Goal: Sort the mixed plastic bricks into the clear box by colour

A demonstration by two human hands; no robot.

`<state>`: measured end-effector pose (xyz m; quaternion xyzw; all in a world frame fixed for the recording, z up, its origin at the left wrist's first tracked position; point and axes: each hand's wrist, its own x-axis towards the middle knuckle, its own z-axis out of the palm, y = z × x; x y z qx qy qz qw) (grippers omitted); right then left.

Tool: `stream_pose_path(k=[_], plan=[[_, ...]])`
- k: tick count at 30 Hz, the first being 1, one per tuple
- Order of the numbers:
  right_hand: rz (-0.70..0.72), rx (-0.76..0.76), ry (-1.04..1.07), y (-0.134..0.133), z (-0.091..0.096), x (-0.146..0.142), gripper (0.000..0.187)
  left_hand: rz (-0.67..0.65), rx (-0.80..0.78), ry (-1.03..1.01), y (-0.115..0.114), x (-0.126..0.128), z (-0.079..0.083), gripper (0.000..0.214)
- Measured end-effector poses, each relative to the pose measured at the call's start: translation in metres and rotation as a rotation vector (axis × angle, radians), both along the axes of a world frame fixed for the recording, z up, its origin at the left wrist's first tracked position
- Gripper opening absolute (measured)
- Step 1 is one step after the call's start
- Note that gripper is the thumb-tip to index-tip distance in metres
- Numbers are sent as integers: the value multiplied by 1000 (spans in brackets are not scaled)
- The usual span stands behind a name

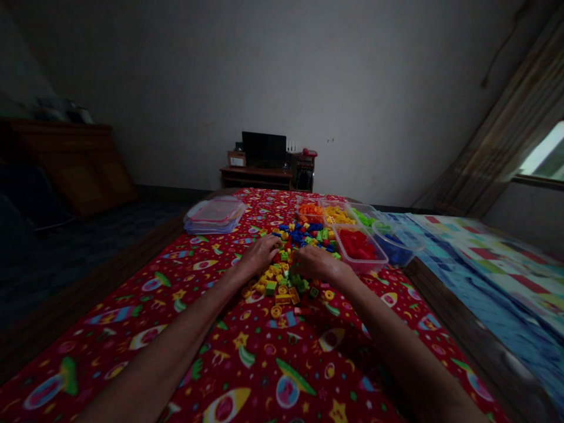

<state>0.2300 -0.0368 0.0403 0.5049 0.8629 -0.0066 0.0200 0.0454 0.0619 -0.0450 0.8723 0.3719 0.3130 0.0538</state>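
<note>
A heap of small plastic bricks (pixel 294 258) in yellow, green, blue and red lies on a red patterned cloth (pixel 264 364). My left hand (pixel 261 252) rests on the left side of the heap, fingers curled down into the bricks. My right hand (pixel 315 262) lies on the right side, fingers bent over the pieces. What the fingers hold, if anything, is hidden. Just right of my right hand stands a clear box of red bricks (pixel 359 247).
More clear boxes hold orange (pixel 311 210), yellow (pixel 337 215), green (pixel 365 218) and blue (pixel 396 247) bricks behind the red one. A stack of lids (pixel 215 215) lies at the far left. A small desk with a monitor (pixel 264 150) stands at the wall.
</note>
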Motion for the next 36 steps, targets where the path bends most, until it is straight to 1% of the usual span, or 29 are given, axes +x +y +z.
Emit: stream_pose_path(k=[3,5,9,12,15,17,20,23,25,26,28,30,33,36], plan=[[-2,14,-29,2,-5,-2,22,-10,-9,-25,2,1,-1,26],[21,43,-1,4,-8,0,18,-17,3,-45,4,0,-3,29],[76,147,147,9,-15,9,11,-24,8,-49,6,-3,-5,20],[110,178,247,11,-18,13,9,8,-19,-68,6,-4,-6,14],[85,163,300,10,-15,13,7,47,-100,-87,4,-3,-3,11],[53,144,341,9,-10,13,8,78,-164,-134,4,-1,2,12],[10,146,444,11,-7,16,18,114,-309,-323,2,1,15,28],[-37,145,568,19,-11,22,32,49,-548,-532,-5,2,29,48],[-59,104,622,25,-14,25,42,-13,-676,-588,-13,4,36,57],[-59,87,634,27,-14,25,46,-28,-712,-592,-17,5,39,60],[-38,82,624,28,-14,23,51,-32,-744,-573,-25,10,42,62],[6,95,593,26,-11,20,52,-28,-743,-547,-30,15,43,64],[52,98,563,22,-8,17,45,-41,-734,-546,-33,21,43,66],[77,91,578,23,-11,18,39,-69,-747,-562,-35,24,41,67]])
